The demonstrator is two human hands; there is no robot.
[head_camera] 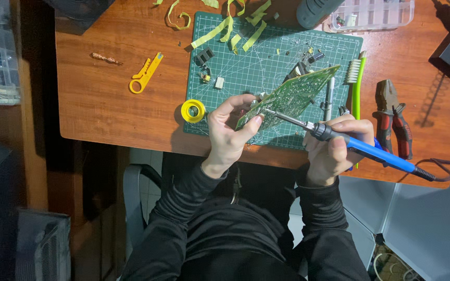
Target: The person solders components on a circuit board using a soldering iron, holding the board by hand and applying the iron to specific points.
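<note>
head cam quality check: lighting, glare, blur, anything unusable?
Head view: the table is lit from above with a soft sheen on the wood; the left edge and the lap fall into deep shadow. The circuit board, left hand and soldering iron in the right hand read sharp; small parts on the cutting mat are too fine to resolve.

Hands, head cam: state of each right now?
Left hand: closed on the edge of the green circuit board, holding it tilted above the cutting mat.
Right hand: closed around the blue soldering iron, tip at the board.
</note>
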